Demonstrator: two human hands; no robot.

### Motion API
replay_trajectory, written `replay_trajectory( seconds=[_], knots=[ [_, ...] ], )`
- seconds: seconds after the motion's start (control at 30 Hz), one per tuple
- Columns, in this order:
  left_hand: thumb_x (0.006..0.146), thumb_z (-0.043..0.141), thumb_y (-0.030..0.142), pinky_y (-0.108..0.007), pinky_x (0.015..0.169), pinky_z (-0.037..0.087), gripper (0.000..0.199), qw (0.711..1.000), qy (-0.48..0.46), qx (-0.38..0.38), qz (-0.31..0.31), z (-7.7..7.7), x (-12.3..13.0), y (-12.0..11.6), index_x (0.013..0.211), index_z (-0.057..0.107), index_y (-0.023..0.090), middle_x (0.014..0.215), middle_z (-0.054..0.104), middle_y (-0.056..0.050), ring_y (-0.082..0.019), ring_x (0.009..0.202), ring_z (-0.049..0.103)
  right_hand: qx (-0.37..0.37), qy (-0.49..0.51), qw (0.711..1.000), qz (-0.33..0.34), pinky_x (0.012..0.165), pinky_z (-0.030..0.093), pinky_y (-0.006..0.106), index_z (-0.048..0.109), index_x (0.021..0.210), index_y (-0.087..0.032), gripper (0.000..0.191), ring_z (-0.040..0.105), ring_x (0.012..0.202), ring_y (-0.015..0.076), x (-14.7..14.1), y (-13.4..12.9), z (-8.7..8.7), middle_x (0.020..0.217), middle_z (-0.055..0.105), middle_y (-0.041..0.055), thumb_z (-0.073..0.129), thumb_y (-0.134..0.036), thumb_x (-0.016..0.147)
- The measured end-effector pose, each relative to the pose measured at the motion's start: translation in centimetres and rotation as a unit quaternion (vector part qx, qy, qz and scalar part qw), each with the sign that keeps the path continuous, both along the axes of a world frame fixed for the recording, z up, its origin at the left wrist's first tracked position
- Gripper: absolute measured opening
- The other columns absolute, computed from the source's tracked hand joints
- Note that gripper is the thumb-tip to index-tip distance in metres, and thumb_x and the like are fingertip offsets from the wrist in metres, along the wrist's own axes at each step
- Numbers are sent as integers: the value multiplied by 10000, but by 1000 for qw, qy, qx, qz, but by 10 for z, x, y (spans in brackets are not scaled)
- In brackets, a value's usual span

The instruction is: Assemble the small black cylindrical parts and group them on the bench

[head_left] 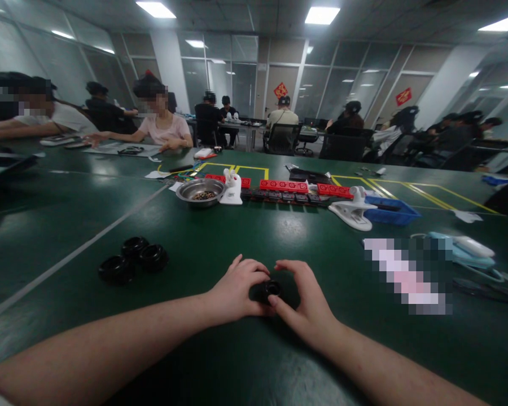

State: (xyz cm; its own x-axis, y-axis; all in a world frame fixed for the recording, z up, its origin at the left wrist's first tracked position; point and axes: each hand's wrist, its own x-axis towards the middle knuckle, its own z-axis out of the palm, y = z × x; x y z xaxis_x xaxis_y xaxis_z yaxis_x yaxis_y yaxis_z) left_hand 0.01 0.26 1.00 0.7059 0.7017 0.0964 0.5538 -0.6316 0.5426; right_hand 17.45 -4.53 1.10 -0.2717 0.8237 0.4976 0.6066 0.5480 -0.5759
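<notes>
Left hand (237, 288) curled around black round part (263, 292) on the counter (203, 242) | right hand (311, 296) half open, thumb at its rim | best steadied by the left, right thumb light, rim level

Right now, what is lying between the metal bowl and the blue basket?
Between the metal bowl and the blue basket, the head view shows a white stand, red blocks with black pieces along them, and a white clip-like piece.
</notes>
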Motion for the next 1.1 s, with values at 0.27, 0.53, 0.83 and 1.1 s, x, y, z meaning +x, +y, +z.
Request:
replay_trajectory(
  seconds=[0.27, 0.53, 0.83, 1.1],
  knots=[
    [614, 683, 428, -542, 1015, 121, 452, 1000, 3, -1, 2, 2, 0, -1, 1008, 570, 239, 1069, 532, -34, -242, 1067, 446, -14, 22, 996, 90, 831, 436, 381, 423, 1109, -191, 429, 503, 963, 212, -1, 0, 3, 1030, 525, 80, 478, -127, 688],
    [616, 676, 425, -546, 1014, 120, 370, 1000, 2, -1, 4, 1, 0, -1, 921, 596, 231, 1061, 540, -29, -241, 1063, 452, -13, -6, 1000, 2, 800, 434, 419, 422, 1077, -194, 418, 504, 916, 237, -1, 1, -1, 982, 526, 85, 580, -210, 690],
    [617, 681, 431, -545, 1015, 118, 409, 1000, 0, 5, 1, 1, 0, -1, 955, 586, 222, 1084, 531, -40, -241, 1079, 438, -7, 7, 996, 90, 914, 374, 426, 359, 1176, -198, 518, 437, 1062, 238, 0, -1, 4, 1116, 483, 87, 484, -119, 680],
    [611, 693, 391, -550, 1014, 111, 396, 1000, 7, 3, -1, 0, 0, 0, 951, 586, 218, 1078, 536, -39, -236, 1072, 445, -4, -4, 1000, 8, 806, 431, 415, 392, 1089, -208, 467, 498, 924, 236, -2, -1, -1, 991, 510, 77, 614, -216, 678]
  ],
)
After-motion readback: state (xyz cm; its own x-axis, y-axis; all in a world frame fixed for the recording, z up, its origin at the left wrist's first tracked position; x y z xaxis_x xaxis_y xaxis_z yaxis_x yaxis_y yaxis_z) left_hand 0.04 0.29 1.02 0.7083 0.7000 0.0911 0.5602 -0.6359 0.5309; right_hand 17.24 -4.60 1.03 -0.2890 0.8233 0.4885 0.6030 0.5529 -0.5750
